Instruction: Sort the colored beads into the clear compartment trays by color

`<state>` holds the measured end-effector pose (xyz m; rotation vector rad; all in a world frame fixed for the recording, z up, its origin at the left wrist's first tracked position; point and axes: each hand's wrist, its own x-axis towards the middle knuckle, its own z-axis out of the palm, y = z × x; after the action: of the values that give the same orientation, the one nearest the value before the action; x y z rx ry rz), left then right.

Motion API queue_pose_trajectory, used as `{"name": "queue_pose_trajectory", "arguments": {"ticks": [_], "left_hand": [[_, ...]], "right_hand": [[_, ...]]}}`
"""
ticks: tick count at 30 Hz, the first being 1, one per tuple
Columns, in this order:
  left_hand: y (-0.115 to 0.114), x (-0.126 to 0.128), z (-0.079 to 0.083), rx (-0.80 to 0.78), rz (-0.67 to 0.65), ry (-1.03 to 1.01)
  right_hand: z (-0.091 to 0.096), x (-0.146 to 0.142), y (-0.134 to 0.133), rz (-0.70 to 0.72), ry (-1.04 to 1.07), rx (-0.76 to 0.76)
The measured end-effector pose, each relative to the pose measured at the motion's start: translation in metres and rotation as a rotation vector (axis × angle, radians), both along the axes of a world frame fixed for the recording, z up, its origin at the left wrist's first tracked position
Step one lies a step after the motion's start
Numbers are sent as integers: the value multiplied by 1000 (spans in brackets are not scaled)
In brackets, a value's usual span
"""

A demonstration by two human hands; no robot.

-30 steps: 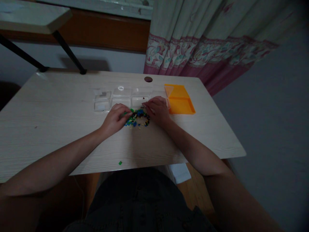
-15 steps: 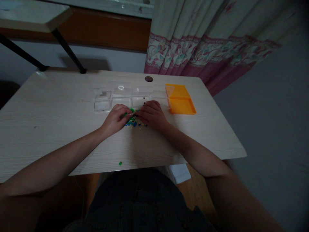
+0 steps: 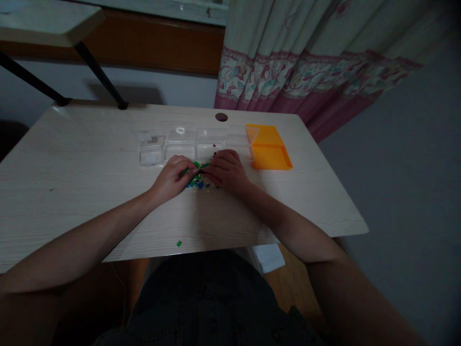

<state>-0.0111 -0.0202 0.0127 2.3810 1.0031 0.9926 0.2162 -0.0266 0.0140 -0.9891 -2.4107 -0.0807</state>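
Both hands meet over a pile of tiny green, blue and pale pieces (image 3: 200,183) on the table. My left hand (image 3: 175,174) comes in from the left, thumb and forefinger pinched together at the pile. Its fingertips nearly touch those of my right hand (image 3: 227,172), which is bent over the pile's right side with fingers together. Something small and dark shows between the fingertips, too small to name. Just behind the hands lie clear plastic boxes (image 3: 180,153) with their lids open. A few small dark red pieces are in the one nearest my right hand.
An open orange box (image 3: 272,157) lies right of the clear boxes. One green piece (image 3: 179,243) is near the front edge of the pale wooden table (image 3: 90,182). A round hole (image 3: 221,117) is at the back; a shelf on black legs (image 3: 103,77) stands back left.
The hands have hardly moved and stay pinched together over the pile. The view has shifted very slightly.
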Motion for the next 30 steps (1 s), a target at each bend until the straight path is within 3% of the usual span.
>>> {"name": "queue_pose_trajectory", "arguments": {"ticks": [3,9,21,30], "left_hand": [[-1,0,0,-29,39,-4],[-2,1,-2,-119,109,-94],[-1,-1,-5,-128,100,-88],[-1,0,-5,-140,95,-108]], "right_hand": [[0,5,5,-75,16,4],[-1,31,24,-505,312,86],[-4,24,24,-556,183,44],[-3,24,23,-548,214,59]]}}
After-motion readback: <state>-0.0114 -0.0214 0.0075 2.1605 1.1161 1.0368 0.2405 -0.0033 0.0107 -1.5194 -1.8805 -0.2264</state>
